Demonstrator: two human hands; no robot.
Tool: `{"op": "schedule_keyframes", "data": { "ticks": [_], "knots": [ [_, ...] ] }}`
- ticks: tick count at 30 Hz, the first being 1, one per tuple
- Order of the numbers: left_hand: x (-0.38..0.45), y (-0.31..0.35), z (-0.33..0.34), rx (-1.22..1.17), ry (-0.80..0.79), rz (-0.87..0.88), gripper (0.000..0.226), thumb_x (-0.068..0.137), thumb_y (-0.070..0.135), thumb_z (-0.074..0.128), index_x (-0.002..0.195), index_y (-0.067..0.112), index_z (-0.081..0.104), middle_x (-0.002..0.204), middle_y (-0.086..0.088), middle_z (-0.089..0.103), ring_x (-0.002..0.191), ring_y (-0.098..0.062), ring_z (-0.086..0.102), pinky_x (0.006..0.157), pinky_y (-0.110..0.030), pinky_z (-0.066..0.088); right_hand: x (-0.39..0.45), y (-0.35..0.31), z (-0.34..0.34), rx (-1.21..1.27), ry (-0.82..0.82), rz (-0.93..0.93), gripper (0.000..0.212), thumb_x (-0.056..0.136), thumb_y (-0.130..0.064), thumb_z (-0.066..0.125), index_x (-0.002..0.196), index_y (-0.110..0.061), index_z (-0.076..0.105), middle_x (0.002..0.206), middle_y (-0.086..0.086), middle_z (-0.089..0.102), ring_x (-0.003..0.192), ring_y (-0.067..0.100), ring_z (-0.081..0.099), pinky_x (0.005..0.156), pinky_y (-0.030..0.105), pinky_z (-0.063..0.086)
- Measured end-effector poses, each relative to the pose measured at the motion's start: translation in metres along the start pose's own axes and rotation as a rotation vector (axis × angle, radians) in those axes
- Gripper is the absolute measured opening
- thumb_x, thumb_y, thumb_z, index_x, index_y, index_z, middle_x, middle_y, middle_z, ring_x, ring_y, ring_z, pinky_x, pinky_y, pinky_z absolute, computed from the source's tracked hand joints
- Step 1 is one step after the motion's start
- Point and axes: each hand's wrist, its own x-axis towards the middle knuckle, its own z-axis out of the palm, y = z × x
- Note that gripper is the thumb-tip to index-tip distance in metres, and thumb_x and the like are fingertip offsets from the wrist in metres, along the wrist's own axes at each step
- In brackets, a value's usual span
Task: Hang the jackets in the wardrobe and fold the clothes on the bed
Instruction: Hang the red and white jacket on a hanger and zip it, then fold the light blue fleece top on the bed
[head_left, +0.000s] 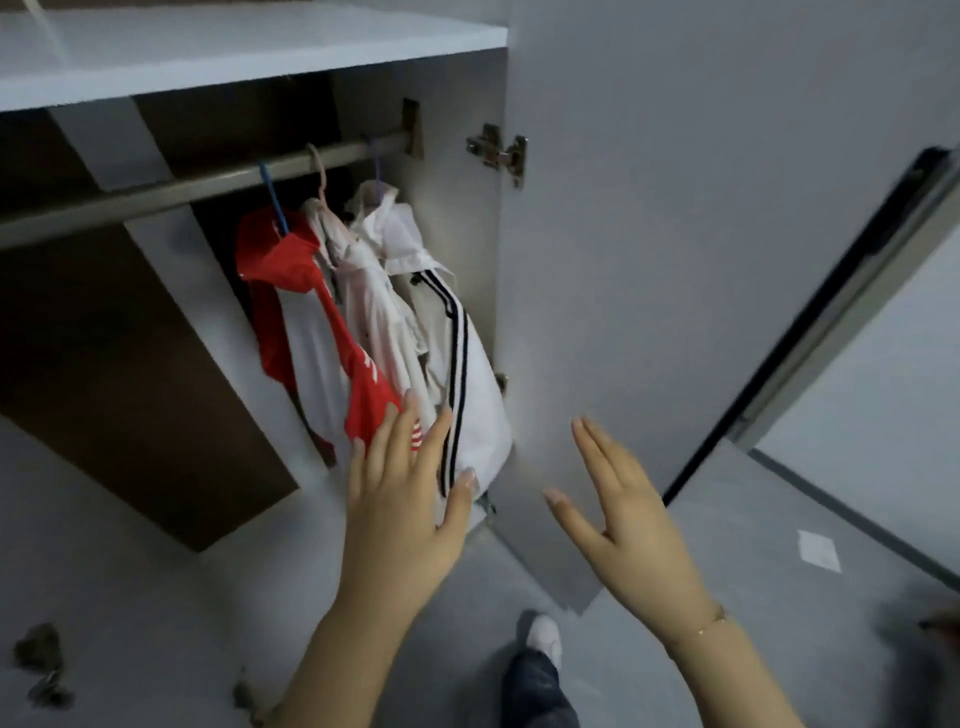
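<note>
Three jackets hang on hangers from the metal rail (156, 195) at the right end of the open wardrobe: a red and white jacket (306, 332), a white one (371, 312) in the middle, and a white jacket with black stripes (467, 374) nearest the side wall. My left hand (405, 493) is open, fingers straight, in front of the lower hems of the red and striped jackets. My right hand (618, 514) is open too, fingers spread, in front of the wardrobe door (675, 260), holding nothing.
The wardrobe door stands open to the right with a hinge (498, 150) near its top. A white shelf (234, 57) runs above the rail. A brown back panel (119, 364) fills the left of the wardrobe. My foot in a white shoe (545, 636) stands on the grey floor.
</note>
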Motion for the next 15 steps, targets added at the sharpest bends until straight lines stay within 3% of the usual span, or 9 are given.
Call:
{"op": "schedule_keyframes", "data": {
  "ticks": [2,7,11,15],
  "knots": [
    [-0.017,0.024,0.011,-0.031,-0.066,0.085,0.06,0.097,0.058,0.027,0.152,0.046,0.006,0.163,0.015,-0.007,0.149,-0.008,-0.009,0.122,-0.04,0.0,-0.041,0.013,-0.015,-0.065,0.041,0.087,0.074,0.091,-0.064,0.036,0.153,-0.035,0.009,0.158,-0.022,0.003,0.143,-0.006,0.003,0.118,0.018,0.007],
    [-0.048,0.103,0.041,-0.085,-0.187,0.355,0.061,0.098,0.055,0.024,0.155,0.038,0.01,0.163,0.011,-0.007,0.148,-0.005,-0.015,0.12,-0.036,-0.012,-0.142,0.045,-0.059,-0.257,0.139,0.325,0.072,0.093,-0.068,0.029,0.15,-0.04,-0.004,0.157,-0.022,-0.01,0.144,-0.004,-0.008,0.119,0.023,0.0],
    [-0.075,0.174,0.064,-0.118,-0.269,0.552,0.062,0.096,0.054,0.025,0.155,0.037,0.013,0.163,0.012,-0.003,0.149,-0.005,-0.01,0.122,-0.038,-0.007,-0.226,0.068,-0.095,-0.42,0.179,0.528,0.074,0.092,-0.071,0.017,0.154,-0.036,-0.003,0.159,-0.016,-0.012,0.146,0.003,-0.014,0.118,0.027,-0.01],
    [-0.109,0.243,0.091,-0.126,-0.348,0.716,0.065,0.093,0.059,0.012,0.154,0.039,0.002,0.162,0.013,-0.011,0.148,-0.005,-0.016,0.121,-0.036,-0.01,-0.309,0.088,-0.129,-0.391,0.275,0.708,0.075,0.09,-0.069,0.015,0.155,-0.032,0.008,0.16,-0.012,-0.002,0.148,0.005,-0.007,0.121,0.03,-0.005]
  ]
}}
